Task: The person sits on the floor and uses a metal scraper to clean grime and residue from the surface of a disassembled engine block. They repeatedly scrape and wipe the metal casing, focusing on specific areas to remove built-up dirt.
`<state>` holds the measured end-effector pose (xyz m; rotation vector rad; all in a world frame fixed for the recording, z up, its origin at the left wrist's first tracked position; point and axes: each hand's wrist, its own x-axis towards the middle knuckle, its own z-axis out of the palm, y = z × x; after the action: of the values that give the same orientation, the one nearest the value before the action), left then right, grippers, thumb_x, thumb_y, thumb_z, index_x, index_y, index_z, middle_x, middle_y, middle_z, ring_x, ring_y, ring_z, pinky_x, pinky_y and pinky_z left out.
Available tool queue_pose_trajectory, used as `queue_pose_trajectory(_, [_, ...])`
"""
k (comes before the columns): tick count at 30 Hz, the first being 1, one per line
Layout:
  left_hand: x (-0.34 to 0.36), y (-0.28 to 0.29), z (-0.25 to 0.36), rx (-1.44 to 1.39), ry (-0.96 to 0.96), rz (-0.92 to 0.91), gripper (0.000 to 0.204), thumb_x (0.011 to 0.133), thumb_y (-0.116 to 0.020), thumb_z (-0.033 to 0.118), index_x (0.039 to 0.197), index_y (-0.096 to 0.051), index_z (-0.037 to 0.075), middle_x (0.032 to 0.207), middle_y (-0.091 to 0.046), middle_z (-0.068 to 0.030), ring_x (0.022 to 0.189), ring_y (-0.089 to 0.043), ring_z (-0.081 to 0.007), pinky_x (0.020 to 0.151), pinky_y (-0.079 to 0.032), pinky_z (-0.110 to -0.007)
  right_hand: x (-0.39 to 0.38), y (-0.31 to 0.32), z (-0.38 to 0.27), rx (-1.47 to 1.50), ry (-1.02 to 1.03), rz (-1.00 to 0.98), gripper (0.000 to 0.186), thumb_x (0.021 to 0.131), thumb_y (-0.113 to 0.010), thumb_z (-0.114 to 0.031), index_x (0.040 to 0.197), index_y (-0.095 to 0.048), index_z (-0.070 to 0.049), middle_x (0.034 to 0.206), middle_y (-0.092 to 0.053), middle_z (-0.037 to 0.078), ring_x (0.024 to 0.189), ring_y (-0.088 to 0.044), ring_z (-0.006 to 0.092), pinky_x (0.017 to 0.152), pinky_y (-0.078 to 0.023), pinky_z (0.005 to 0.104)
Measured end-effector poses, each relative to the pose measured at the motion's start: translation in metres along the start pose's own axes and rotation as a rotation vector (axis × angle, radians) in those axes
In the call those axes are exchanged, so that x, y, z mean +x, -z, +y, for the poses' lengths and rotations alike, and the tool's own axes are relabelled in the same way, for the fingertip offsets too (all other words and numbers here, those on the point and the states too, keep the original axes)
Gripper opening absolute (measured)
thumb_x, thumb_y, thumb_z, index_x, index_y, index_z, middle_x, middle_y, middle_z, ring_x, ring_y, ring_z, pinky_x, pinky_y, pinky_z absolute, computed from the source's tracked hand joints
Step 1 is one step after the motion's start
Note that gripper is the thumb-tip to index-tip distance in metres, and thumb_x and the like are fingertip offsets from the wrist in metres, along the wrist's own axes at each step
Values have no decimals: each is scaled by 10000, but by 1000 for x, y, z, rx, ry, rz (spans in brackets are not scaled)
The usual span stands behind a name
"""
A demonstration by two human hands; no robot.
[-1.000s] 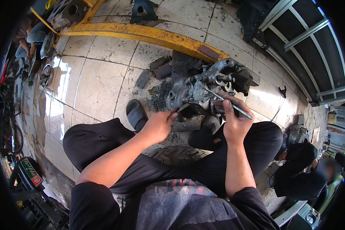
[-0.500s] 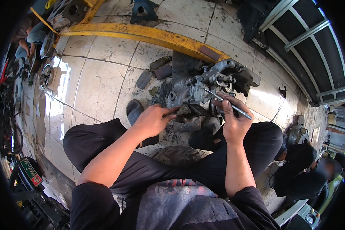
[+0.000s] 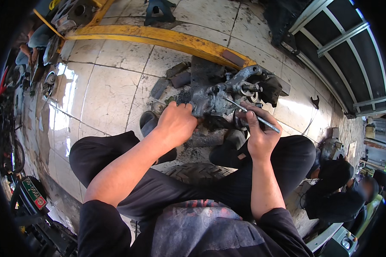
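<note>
Right hand (image 3: pixel 261 139): grip clamped on slim silver metal rod (image 3: pixel 238 106), held slanted, upper tip at the face of grey, grease-stained metal casting (image 3: pixel 221 103), contact unclear. Casting sits ahead of the person, between the hands and yellow painted steel beam (image 3: pixel 158 35). Left hand (image 3: pixel 177 122): back up, fingers curled at casting's left end, can't tell if grip is closed on anything. Dark grey blocks (image 3: pixel 160 88) lie on pale tiled floor (image 3: pixel 111 85), left of casting
</note>
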<state>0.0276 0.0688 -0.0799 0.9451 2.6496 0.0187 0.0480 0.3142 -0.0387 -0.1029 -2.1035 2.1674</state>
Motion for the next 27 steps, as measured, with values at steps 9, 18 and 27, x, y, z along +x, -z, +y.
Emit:
queue_pose_trajectory(9, [-13, 4, -5, -76, 31, 89, 353, 970, -663, 308, 1307, -770, 324, 931, -644, -89, 983, -637, -265, 826, -442, -429, -1, 0, 3, 19, 10, 7, 157, 1022, -692, -16, 1117, -734, 102, 1145, -769, 193, 936, -763, 214, 889, -582, 304])
queue_pose_trajectory(18, [-1, 3, 13, 22, 64, 4, 232, 947, -643, 223, 1077, -832, 196, 939, -688, -114, 968, -685, -282, 810, -463, -435, -1, -3, 0, 35, 6, 1, 156, 1017, -693, -4, 1121, -734, 104, 1129, -769, 189, 933, -757, 210, 893, -592, 312])
queue_pose_trajectory(27, [-2, 20, 17, 16, 105, 50, 175, 903, -646, 197, 888, -813, 148, 936, -715, -71, 960, -696, -242, 854, -464, -425, -1, -3, 0, 70, 6, 3, 149, 1015, -698, -7, 1106, -742, 103, 1109, -772, 187, 928, -756, 207, 885, -596, 311])
